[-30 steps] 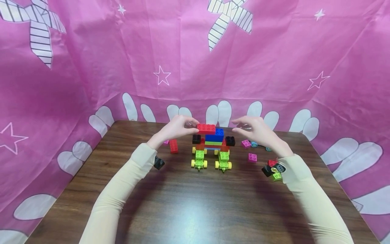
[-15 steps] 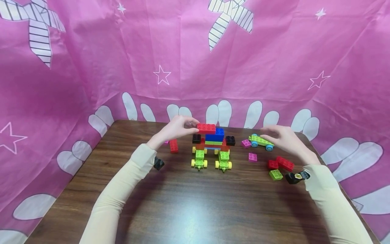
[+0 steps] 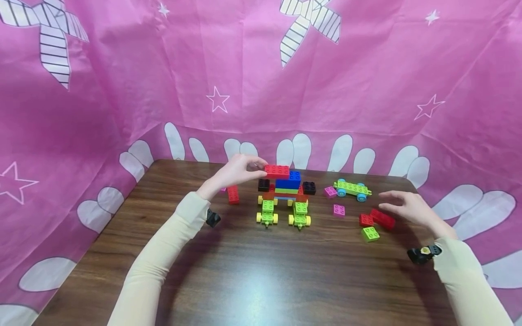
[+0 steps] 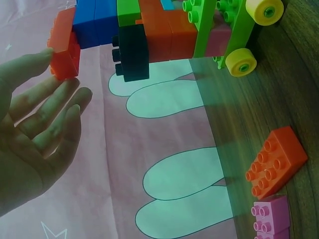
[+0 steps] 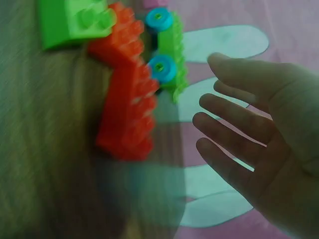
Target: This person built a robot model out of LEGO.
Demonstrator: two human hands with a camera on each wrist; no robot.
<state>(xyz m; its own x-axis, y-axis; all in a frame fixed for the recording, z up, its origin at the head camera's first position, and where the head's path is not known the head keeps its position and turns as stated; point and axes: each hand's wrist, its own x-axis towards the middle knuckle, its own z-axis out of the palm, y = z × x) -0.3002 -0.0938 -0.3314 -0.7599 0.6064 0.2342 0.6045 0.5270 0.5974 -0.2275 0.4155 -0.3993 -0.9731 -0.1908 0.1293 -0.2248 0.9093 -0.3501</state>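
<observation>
brown wooden table (image 3: 253, 276), walled on three sides by a pink star-print cloth (image 3: 367, 81). mid-table stands the block build (image 3: 285, 194): two green wheeled bases with yellow wheels, orange and green layers, a blue brick (image 3: 287, 180), black bricks sticking out each side.

left hand (image 3: 236, 171) is up at the build's top left, fingertips pinching the end of a red brick (image 3: 277, 171) that sits on top beside the blue brick. left wrist view agrees: thumb and fingers on the red brick (image 4: 64, 47), palm otherwise loose.

right hand (image 3: 408, 207) hovers flat, fingers straight, holding nothing, just right of a long red brick (image 3: 382, 218) lying loose on the table. right wrist view, blurred, shows that red brick (image 5: 127, 114) and the spread fingers (image 5: 234, 129) apart from it.

loose bits near the right hand: small red brick (image 3: 365, 220), green brick (image 3: 370, 233), green wheeled plate with blue wheels (image 3: 352, 188), two pink bricks (image 3: 338, 210). another red brick (image 3: 233, 194) lies left of the build.

step, as judged: left hand is steadying or seating the top red brick while the right goes for another piece. next move likely calls for the right hand to drop and close on the long red brick, with the left keeping the build steady so it doesn't roll on its wheels.
</observation>
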